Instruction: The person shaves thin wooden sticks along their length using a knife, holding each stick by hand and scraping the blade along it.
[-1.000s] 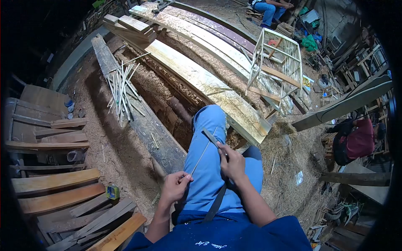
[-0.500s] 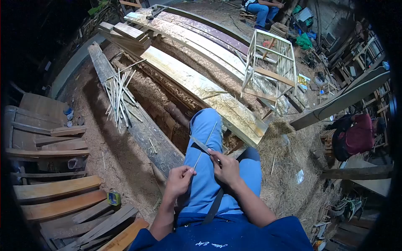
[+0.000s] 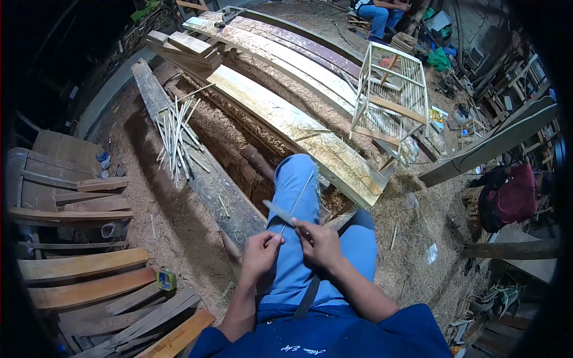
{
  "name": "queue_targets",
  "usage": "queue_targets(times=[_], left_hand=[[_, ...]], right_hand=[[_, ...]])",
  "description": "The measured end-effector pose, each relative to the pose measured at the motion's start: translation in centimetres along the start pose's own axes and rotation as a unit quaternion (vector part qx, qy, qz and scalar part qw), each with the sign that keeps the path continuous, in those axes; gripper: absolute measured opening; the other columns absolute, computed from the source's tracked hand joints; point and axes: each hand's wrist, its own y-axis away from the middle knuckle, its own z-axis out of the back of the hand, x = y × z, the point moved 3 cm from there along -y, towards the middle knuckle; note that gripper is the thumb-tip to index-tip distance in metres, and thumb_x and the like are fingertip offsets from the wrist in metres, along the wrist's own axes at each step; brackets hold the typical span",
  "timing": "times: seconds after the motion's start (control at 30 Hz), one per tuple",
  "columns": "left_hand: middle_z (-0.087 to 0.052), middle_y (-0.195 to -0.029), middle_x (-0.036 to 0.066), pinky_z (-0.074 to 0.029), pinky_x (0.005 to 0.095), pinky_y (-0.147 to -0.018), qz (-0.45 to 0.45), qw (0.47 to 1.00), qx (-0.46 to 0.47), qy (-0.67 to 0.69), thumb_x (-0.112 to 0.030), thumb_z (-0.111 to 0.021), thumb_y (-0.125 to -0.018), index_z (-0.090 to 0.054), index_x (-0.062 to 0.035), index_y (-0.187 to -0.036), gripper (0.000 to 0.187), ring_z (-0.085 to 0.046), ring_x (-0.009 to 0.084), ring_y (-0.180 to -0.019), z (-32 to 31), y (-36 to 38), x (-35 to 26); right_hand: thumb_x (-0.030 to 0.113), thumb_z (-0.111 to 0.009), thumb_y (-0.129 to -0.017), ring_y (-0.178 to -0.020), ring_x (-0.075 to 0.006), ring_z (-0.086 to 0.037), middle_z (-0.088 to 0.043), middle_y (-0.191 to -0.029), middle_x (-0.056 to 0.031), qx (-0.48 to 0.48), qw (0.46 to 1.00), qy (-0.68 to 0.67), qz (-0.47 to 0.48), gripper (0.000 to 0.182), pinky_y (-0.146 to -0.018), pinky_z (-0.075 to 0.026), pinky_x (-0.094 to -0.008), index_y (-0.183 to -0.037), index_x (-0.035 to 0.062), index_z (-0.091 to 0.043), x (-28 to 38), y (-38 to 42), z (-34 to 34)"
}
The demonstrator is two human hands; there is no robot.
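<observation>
My right hand (image 3: 322,243) is closed round the handle of a knife (image 3: 278,211), whose blade points up and to the left above my thigh. A thin stick (image 3: 302,194) lies along the blue jeans of my raised leg, crossing under the blade. Its lower end is pinched in the fingers of my left hand (image 3: 261,253). A pile of pale thin sticks (image 3: 174,140) rests on a weathered plank (image 3: 224,206) to the left of my knee.
A pale thick board (image 3: 268,110) runs diagonally ahead. Beyond it stands a slatted wooden frame (image 3: 391,95). Curved wood pieces (image 3: 89,265) lie at left. A seated person (image 3: 379,15) is far back; a dark red bundle (image 3: 516,194) is at right.
The knife blade has shifted slightly up and left along the stick, away from my left hand. The whole view has moved a little, so the surroundings appear further right.
</observation>
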Motion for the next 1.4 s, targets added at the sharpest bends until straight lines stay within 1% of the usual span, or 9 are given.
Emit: queue_targets(times=[0.03, 0.13, 0.2, 0.63, 0.8, 1.0, 1.07, 1.23, 1.4], left_hand=[[-0.054, -0.059, -0.004, -0.032, 0.0259, -0.047, 0.010, 1.000, -0.007, 0.011, -0.018, -0.063, -0.101, -0.073, 0.0019, -0.089, 0.025, -0.045, 0.0030, -0.052, -0.3, -0.7, -0.2], [-0.056, -0.060, -0.004, -0.033, 0.0258, -0.048, 0.019, 1.000, 0.005, -0.007, -0.020, -0.063, -0.101, -0.073, 0.0012, -0.089, 0.026, -0.046, 0.0030, -0.054, -0.5, -1.5, -1.0], [-0.055, -0.060, -0.004, -0.032, 0.0252, -0.049, -0.046, 0.997, -0.021, -0.053, -0.020, -0.063, -0.100, -0.073, 0.0006, -0.088, 0.026, -0.045, 0.0028, -0.054, -0.6, -1.0, -0.3], [-0.054, -0.062, -0.006, -0.031, 0.0213, -0.047, 0.091, 0.991, 0.069, 0.075, -0.020, -0.063, -0.102, -0.070, -0.0006, -0.093, 0.023, -0.043, 0.0026, -0.052, 3.3, 5.9, 1.3], [-0.053, -0.062, -0.007, -0.030, 0.0213, -0.047, 0.054, 0.995, 0.027, 0.079, -0.017, -0.060, -0.103, -0.068, -0.0011, -0.100, 0.018, -0.042, 0.0013, -0.052, 1.5, 2.8, 0.4], [-0.056, -0.059, 0.004, -0.038, 0.0316, -0.050, -0.046, 0.997, -0.051, -0.032, -0.021, -0.067, -0.096, -0.068, 0.0044, -0.090, 0.026, -0.047, 0.0076, -0.052, -0.4, -2.2, 1.0], [-0.057, -0.061, 0.004, -0.038, 0.0300, -0.050, 0.026, 0.999, -0.010, -0.027, -0.020, -0.066, -0.097, -0.069, 0.0039, -0.092, 0.024, -0.047, 0.0070, -0.052, -0.4, -2.9, 1.8], [-0.052, -0.060, -0.008, -0.028, 0.0243, -0.047, 0.020, 0.999, 0.016, 0.040, -0.016, -0.062, -0.100, -0.072, 0.0000, -0.095, 0.019, -0.040, 0.0005, -0.053, -0.2, -0.1, 0.2], [-0.051, -0.060, -0.008, -0.024, 0.0214, -0.044, 0.072, 0.993, 0.039, 0.083, -0.015, -0.062, -0.102, -0.070, 0.0015, -0.099, 0.019, -0.036, -0.0009, -0.049, 2.0, 4.4, 1.4]], right_hand=[[0.017, -0.070, -0.092, -0.065, -0.0317, -0.069, -0.069, -0.078, -0.0152, 0.004, 1.000, 0.015, 0.004, 0.026, -0.058, -0.053, -0.0413, -0.117, 0.0170, -0.073, 0.8, 0.4, 0.3], [0.024, -0.065, -0.095, -0.069, -0.0346, -0.069, -0.070, -0.083, -0.0122, 0.026, 0.999, 0.023, 0.002, 0.032, -0.057, -0.052, -0.0479, -0.126, 0.0248, -0.066, 0.4, 0.8, 0.4], [0.023, -0.065, -0.095, -0.069, -0.0342, -0.068, -0.070, -0.081, -0.0120, -0.002, 1.000, 0.023, 0.002, 0.028, -0.058, -0.052, -0.0475, -0.123, 0.0236, -0.068, 0.0, 0.2, 0.7], [0.020, -0.063, -0.096, -0.076, -0.0412, -0.069, -0.070, -0.082, -0.0202, -0.059, 0.994, 0.018, -0.086, 0.025, -0.065, -0.053, -0.0502, -0.121, 0.0178, -0.067, -3.4, -3.4, 1.1], [0.014, -0.067, -0.094, -0.066, -0.0355, -0.069, -0.069, -0.078, -0.0195, -0.066, 0.997, -0.036, -0.016, 0.024, -0.059, -0.052, -0.0448, -0.118, 0.0127, -0.070, -0.4, -0.8, 0.2], [0.019, -0.069, -0.093, -0.065, -0.0328, -0.068, -0.069, -0.076, -0.0148, 0.029, 0.999, 0.010, 0.013, 0.030, -0.056, -0.052, -0.0432, -0.122, 0.0198, -0.071, 1.1, 1.5, 0.3], [0.021, -0.070, -0.093, -0.064, -0.0327, -0.068, -0.068, -0.075, -0.0142, 0.026, 0.999, 0.019, 0.005, 0.030, -0.056, -0.052, -0.0424, -0.123, 0.0213, -0.071, 0.9, 1.3, 0.6], [0.024, -0.066, -0.094, -0.067, -0.0345, -0.068, -0.071, -0.081, -0.0128, -0.003, 0.999, 0.037, -0.025, 0.027, -0.057, -0.052, -0.0473, -0.121, 0.0225, -0.069, -0.3, 0.3, 0.8], [0.022, -0.066, -0.094, -0.066, -0.0348, -0.067, -0.070, -0.077, -0.0136, -0.017, 0.999, 0.041, -0.006, 0.028, -0.057, -0.051, -0.0470, -0.122, 0.0210, -0.069, -1.5, -0.5, 0.5]])
